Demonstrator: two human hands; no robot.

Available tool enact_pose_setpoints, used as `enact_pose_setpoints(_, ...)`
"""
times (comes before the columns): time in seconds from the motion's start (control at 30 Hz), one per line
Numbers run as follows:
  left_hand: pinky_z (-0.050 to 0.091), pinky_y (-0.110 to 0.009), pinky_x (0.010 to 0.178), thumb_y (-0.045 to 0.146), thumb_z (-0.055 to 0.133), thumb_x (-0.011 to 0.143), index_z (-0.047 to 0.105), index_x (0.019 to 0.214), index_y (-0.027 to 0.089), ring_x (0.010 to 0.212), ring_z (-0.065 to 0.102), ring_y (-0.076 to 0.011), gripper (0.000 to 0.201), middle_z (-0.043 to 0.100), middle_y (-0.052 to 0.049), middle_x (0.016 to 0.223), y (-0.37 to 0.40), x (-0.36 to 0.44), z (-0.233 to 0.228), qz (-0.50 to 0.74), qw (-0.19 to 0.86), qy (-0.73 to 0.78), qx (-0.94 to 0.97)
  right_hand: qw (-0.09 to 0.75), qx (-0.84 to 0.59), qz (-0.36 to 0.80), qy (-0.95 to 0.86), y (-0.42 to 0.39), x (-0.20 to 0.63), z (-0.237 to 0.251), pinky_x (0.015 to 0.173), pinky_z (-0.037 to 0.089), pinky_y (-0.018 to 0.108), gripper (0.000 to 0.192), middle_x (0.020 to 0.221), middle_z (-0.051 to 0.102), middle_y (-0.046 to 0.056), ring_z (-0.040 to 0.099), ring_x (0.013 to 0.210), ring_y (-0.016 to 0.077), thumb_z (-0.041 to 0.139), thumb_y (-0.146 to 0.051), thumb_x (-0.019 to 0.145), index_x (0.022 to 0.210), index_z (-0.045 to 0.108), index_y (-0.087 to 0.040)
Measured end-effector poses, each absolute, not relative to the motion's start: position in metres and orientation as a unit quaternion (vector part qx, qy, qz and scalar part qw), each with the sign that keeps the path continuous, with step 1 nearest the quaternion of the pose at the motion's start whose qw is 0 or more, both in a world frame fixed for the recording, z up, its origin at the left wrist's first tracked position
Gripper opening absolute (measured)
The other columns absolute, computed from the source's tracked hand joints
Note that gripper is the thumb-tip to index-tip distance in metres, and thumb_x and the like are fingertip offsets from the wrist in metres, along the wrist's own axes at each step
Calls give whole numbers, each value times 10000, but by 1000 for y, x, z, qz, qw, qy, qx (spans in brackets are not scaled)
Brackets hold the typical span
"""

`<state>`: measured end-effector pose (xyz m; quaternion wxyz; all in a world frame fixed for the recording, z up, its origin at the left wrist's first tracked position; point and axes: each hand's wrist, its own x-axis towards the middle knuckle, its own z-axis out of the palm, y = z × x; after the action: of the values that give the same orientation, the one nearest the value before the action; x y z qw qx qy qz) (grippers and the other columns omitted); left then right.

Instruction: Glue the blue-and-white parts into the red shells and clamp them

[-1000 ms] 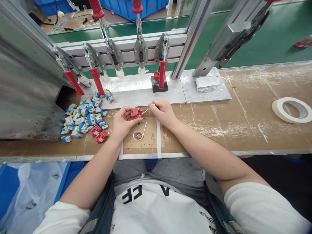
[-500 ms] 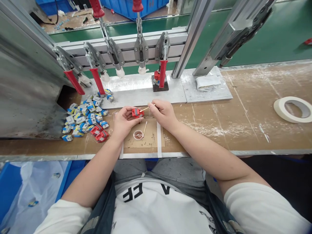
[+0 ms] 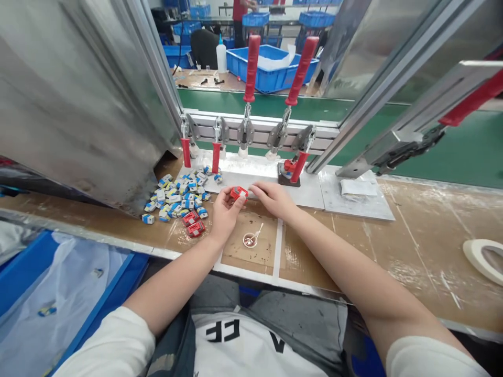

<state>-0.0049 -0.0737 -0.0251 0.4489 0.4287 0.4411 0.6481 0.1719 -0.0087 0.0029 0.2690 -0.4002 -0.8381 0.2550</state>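
Note:
My left hand [image 3: 226, 212] pinches a small red plastic piece [image 3: 239, 193], shaped somewhat like a toy car, between thumb and fingers. Close to its right side is my right hand [image 3: 273, 200], fingers pinched together; the thin cotton swab seen in it a moment earlier is hardly visible now. Below the hands, on a brown board, stands a small round cup [image 3: 249, 240] of reddish liquid, with another cotton swab [image 3: 259, 230] leaning at it. Two more red pieces [image 3: 193, 225] lie left of my left hand, beside a heap of white, blue and yellow pieces [image 3: 176, 196].
Behind the hands runs a row of toggle clamps with red handles [image 3: 301, 167], one pressing on a red piece [image 3: 290, 165]. A metal plate [image 3: 356, 207] lies under them. Masking tape [image 3: 485, 259] rests at right. A lined blue bin [image 3: 128, 267] stands lower left.
The view has tilted up and shifted, showing more of the background. The red piece has turned in my left hand. My right hand stays beside it, its swab no longer plainly seen.

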Motion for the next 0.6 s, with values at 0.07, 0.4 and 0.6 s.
enact_pose_setpoints(0.07, 593, -269, 684, 597, 782, 880, 629, 1199, 185, 868, 715, -183, 543, 736, -85, 1042, -78, -6, -21, 673, 432, 429, 419, 237, -400, 242, -852, 21, 144, 11, 831, 454, 305, 305, 1132, 774, 69, 681, 955, 211, 520, -379, 1063, 1227, 720, -217)
enact_pose_setpoints(0.4, 443, -268, 475, 732, 487, 995, 678, 1104, 185, 522, 530, -130, 590, 592, 4, 707, -82, -12, -23, 704, 450, 439, 330, 65, -406, 135, -901, 48, 67, 22, 754, 474, 331, 401, 1197, 750, 157, 711, 992, 287, 619, -463, 1028, 1293, 614, -162)
enact_pose_setpoints(0.6, 346, -247, 449, 777, 557, 934, 664, 1118, 194, 495, 451, -116, 620, 528, 29, 655, -73, -6, -6, 658, 499, 459, 327, 265, -425, 346, -794, 16, 159, 16, 743, 517, 331, 379, 888, 710, 42, 661, 802, 203, 858, -371, 821, 1085, 649, -197)
